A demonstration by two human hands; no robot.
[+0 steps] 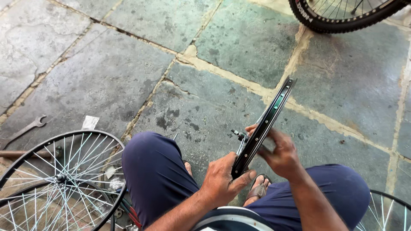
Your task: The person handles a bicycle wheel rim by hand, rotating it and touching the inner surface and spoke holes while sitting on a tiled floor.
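Note:
I hold a bare black bicycle wheel rim [274, 107] upright and edge-on between my knees. My left hand [222, 182] grips its near lower edge, thumb along the rim. My right hand [280, 152] rests against the right side of the wheel near the middle, fingers on the spokes. The hub axle [238, 135] pokes out to the left of the rim. My legs in dark blue trousers [154, 171] frame the wheel, and a sandalled foot [258, 188] shows under it.
A spoked wheel [60, 177] without a tyre lies at lower left, another spoked wheel's edge [387, 211] at lower right. A spanner [26, 128] lies on the stone floor at left. A tyred bicycle wheel [342, 17] stands at top right.

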